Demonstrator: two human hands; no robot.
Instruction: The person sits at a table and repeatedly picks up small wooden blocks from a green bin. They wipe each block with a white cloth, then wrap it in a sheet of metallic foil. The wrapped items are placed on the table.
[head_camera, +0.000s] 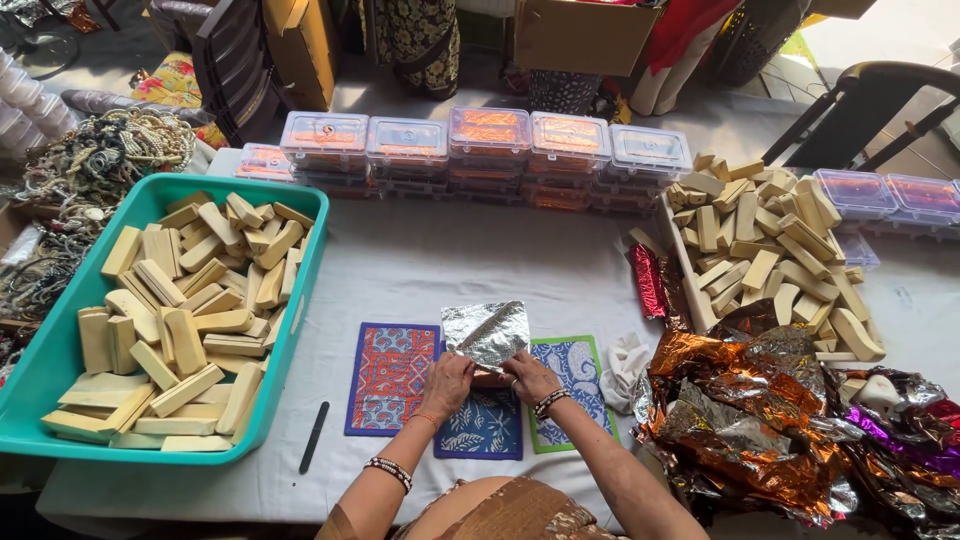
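A silver foil sheet (487, 332) is shown held at its lower edge by both hands over a blue patterned mat (484, 424) at the near middle of the cloth-covered counter (440, 262). The left hand (447, 385) and right hand (528, 376) are each closed in a pinch on the foil, fingers curled, wrists angled inward, and a small object under them is largely hidden. The thin foil could be torn or creased unevenly if it were pulled too hard at the corners. A teal tub (300, 300) of pale bars lies at left, crumpled coloured foils (750, 420) at right, and stacked clear boxes (490, 140) beyond.
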